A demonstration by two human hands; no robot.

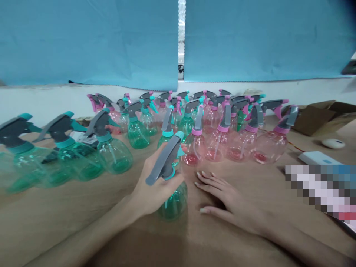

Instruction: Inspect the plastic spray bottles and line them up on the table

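A green spray bottle [172, 204] with a grey and teal trigger head stands upright near the middle of the table. My left hand [150, 185] is wrapped round its neck, just under the head. To the right of that bottle, my right hand [222, 196] is held low over the table with its fingers spread and nothing in them. Just beyond it is a row of pink spray bottles, the nearest a pink bottle [194, 148]. Another green bottle [164, 138] is partly hidden behind my left hand.
Several green bottles, among them one green bottle [114, 155], line the left side. More pink and green bottles crowd the back of the table [111, 207]. At right are a cardboard box [314, 118], a white mouse [333, 143] and a white box [317, 158].
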